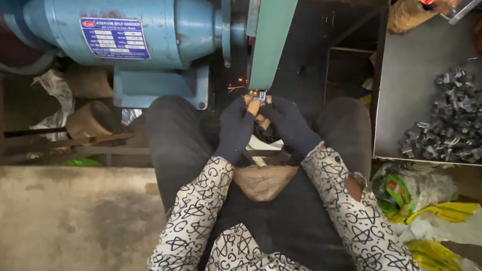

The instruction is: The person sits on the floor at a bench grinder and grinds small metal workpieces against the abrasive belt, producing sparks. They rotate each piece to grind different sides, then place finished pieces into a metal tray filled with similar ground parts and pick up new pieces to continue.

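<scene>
A large blue belt grinder motor (119,22) is seen at upper left, mounted on a blue bracket. A blue rectangular nameplate (115,38) with a red patch in one corner and pale rows is fixed to the motor's side. A green abrasive belt (272,34) is seen running down from the top edge, just right of the motor. A flat grey slab (63,219) is noted at lower left. A grey metal tray (410,95) is placed at right; a heap of small grey metal parts (459,121) is held in its right half. Below the tray, crumpled bags are recorded: a green and red printed bag (402,187) inside clear film, and yellow and white sacks (447,232) beneath it. A brown paper bag (407,12) is seen at the tray's top corner.

The left hand (236,127) and right hand (292,124), both in dark gloves with worn fingertips, are brought together above the lap. A small shiny metal piece (261,96) is pinched between both sets of fingertips and is pressed against the lower end of the belt. A few orange sparks (235,86) are observed just left of the contact.
</scene>
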